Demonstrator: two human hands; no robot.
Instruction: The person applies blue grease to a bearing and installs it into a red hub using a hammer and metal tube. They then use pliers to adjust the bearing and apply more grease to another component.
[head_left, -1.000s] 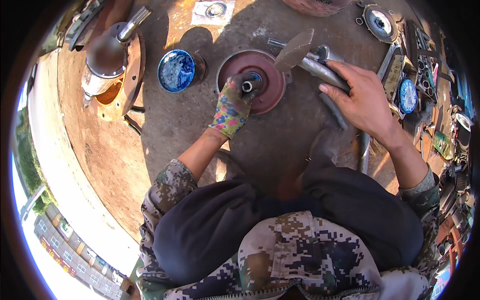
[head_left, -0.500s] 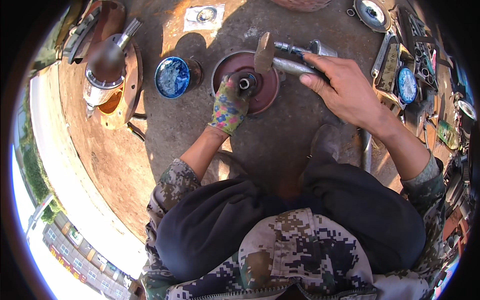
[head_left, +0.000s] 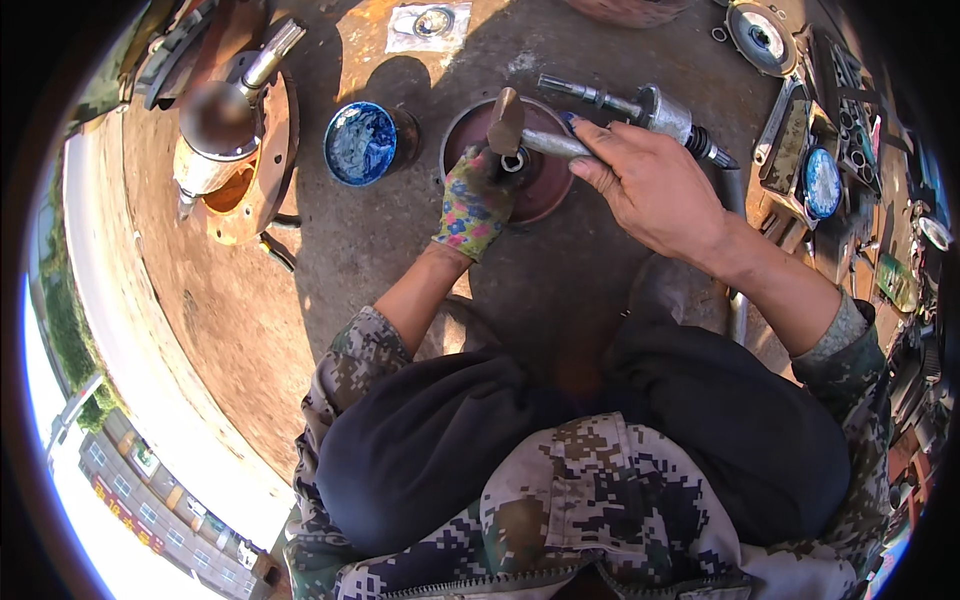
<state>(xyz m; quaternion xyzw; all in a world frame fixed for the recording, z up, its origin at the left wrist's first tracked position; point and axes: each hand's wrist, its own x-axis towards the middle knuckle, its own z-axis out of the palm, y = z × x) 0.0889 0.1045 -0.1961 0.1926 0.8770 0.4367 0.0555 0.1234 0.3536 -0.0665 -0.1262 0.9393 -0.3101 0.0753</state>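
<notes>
My left hand (head_left: 474,205), in a flowered glove with a darkened palm, is closed around a short metal tube (head_left: 513,162). The tube's open end faces up over the middle of a round reddish-brown metal part (head_left: 552,192) on the ground. In my bare right hand (head_left: 668,188) is a hammer (head_left: 506,122), gripped by its pale metal handle. Its worn brown head hangs just above the tube; whether they touch I cannot tell. Past the right hand lies a metal shaft assembly (head_left: 665,112) with a wider cylindrical middle, partly covered by the fingers.
A tin of blue grease (head_left: 360,144) stands left of the round part. Farther left is a flanged metal housing (head_left: 270,160) with a shaft. A ring on a plastic bag (head_left: 428,24) lies at the far side. Right are a wrench (head_left: 778,120), a blue-topped tin (head_left: 822,184) and several tools.
The hammer and my right hand have moved left and down, toward the tube. More of the shaft assembly shows now. My left hand keeps its hold, and the whole view has shifted slightly.
</notes>
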